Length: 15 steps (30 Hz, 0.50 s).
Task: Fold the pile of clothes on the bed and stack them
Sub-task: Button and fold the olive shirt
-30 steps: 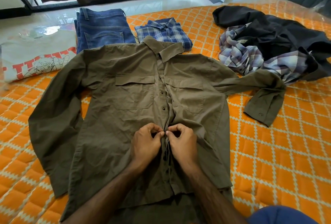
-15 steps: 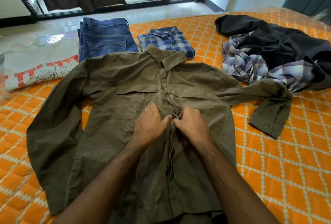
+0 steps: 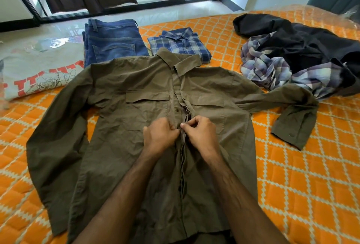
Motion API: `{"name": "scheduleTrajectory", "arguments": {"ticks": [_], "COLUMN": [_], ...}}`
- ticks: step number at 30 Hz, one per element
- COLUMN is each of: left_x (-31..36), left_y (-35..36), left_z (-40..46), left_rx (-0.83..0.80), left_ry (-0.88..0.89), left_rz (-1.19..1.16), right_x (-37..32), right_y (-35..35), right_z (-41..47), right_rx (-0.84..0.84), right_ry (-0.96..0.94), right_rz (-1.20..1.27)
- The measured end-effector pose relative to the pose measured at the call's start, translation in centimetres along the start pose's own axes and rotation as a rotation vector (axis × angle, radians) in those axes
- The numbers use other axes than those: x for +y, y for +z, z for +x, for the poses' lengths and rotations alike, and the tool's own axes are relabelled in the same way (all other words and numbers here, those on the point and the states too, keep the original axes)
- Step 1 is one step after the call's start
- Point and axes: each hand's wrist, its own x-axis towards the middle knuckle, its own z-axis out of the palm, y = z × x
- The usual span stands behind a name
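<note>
1. Two hands meet at the button placket of the olive shirt [image 3: 136, 146], which lies face up and spread flat on the orange quilted bed [image 3: 302, 185], collar away from the person.
2. Open room: bare quilt runs wide to the right of the right hand [image 3: 202, 136], from the shirt's side seam out to the frame edge. Left of the left hand [image 3: 158, 138], only a narrow strip of quilt shows beyond the outstretched sleeve.
3. Edges: the far edge of the bed lies beyond the hands, just past the folded jeans [image 3: 113, 43]; pale floor follows. The shirt hem runs under the forearms at the near frame edge.
4. Beyond the hands, just past the collar: folded blue plaid shirt [image 3: 181, 45], touching or slightly under the collar. Jeans just left of it. Further left, a folded grey printed tee [image 3: 39, 76].
5. Beyond and right of the right hand: the unfolded pile, a dark garment [image 3: 303, 41] over a crumpled pale plaid shirt [image 3: 272, 68]. The olive shirt's right sleeve bends back near it, cuff lying on bare quilt.
6. Pose: both forearms converge from the near edge. Left hand, fingers curled, pinches the left placket edge. Right hand, thumb and forefinger together, pinches the opposite edge. Fingertips nearly touch.
</note>
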Motion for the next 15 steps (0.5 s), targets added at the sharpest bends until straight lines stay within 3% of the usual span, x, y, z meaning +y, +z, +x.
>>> {"name": "scheduleTrajectory", "arguments": {"ticks": [7,15], "left_x": [-1.3,-1.5], "left_y": [1.9,2.6], "left_z": [-1.4,-1.9], "left_rx": [0.177,0.242], "left_ry": [-0.036,-0.005], "left_rz": [-0.338,-0.427], "right_x": [0.9,1.6], "right_y": [1.1,1.3], "right_z": [-0.6,-0.5], "right_rx": [-0.022,-0.038], "right_ry": [0.018,0.04], "right_rz": [0.128,0.262]}}
